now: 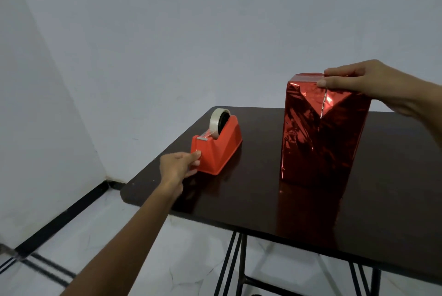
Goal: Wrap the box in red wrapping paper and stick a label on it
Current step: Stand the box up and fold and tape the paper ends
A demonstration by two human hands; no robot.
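Tall red foil-wrapped box (320, 140) nearly done; my right hand (358, 85) pinches top fold, left hand (178, 166) grips orange tape dispenser (220, 149). Taping, label outstanding.

A glossy dark table (239, 200) on black legs (241, 259) stands by pale walls (215, 20).

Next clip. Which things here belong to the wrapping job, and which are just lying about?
In the job:
- wrapped box, upright, red paper already on
- tape dispenser with its tape roll
- right hand, holding the box's top edge
- left hand, at the dispenser's front

Just there:
- table, which only bears them
- floor
- wall

No label is in view.
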